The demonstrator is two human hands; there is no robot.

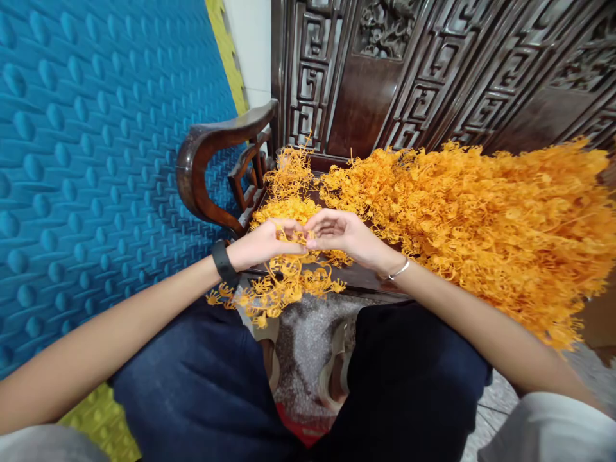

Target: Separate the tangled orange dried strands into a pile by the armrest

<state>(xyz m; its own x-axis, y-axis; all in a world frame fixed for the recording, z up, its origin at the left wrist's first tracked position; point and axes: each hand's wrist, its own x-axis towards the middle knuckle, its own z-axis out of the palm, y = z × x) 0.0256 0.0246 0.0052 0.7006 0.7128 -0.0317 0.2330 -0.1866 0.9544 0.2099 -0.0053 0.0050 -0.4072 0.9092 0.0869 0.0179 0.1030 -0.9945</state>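
Observation:
My left hand (264, 245), with a dark band on the wrist, is closed around a bunch of orange plastic flower sprigs (283, 285). Their thin stems and small spiky heads hang below the fingers, over the gap between my knees. My right hand (353, 239), with a silver bangle, meets the left one and pinches at the same sprigs with thumb and fingertips. Exactly which piece lies between the right fingertips is too small to make out. Just behind the hands lies a smaller heap of orange sprigs (289, 208) on the dark wooden seat (368, 279).
A large pile of orange sprigs (481, 212) covers the seat to the right. The carved wooden backrest (366, 96) rises behind, and a curved armrest (206, 138) stands at the left. Blue textured matting (96, 160) with a yellow edge (228, 58) lies beyond it.

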